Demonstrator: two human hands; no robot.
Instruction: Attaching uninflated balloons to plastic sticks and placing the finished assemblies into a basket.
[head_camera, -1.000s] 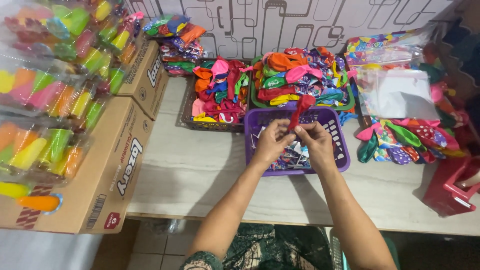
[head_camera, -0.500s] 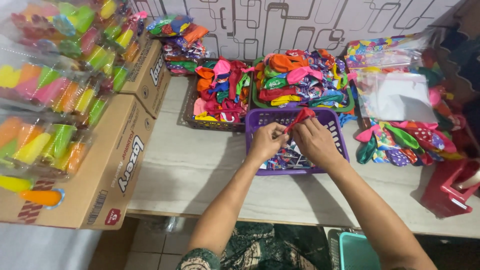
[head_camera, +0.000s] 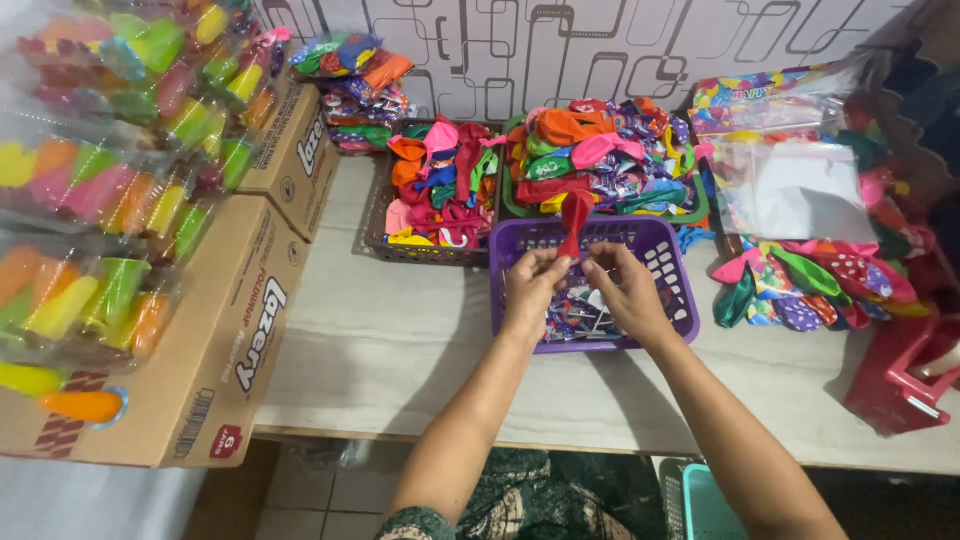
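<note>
Both my hands hover over a purple plastic basket (head_camera: 671, 262) on the pale tabletop. My left hand (head_camera: 533, 283) and my right hand (head_camera: 622, 285) pinch the neck of a red uninflated balloon (head_camera: 575, 221), which stands up between my fingertips. Inside the basket, under my hands, lies a layer of small printed balloons (head_camera: 578, 313). Behind it stand a dark basket (head_camera: 380, 216) and a green basket (head_camera: 512, 204), each heaped with mixed coloured balloons.
Cardboard boxes (head_camera: 213, 345) with clear packs of coloured balloons (head_camera: 95, 190) stacked on top fill the left side. A clear bag (head_camera: 795, 190) and loose balloons (head_camera: 815, 285) lie at the right. A red tape dispenser (head_camera: 900, 375) sits at the right edge.
The camera has shifted slightly. My hands stay over the purple basket with the red balloon, which now stands more upright between my fingers.
</note>
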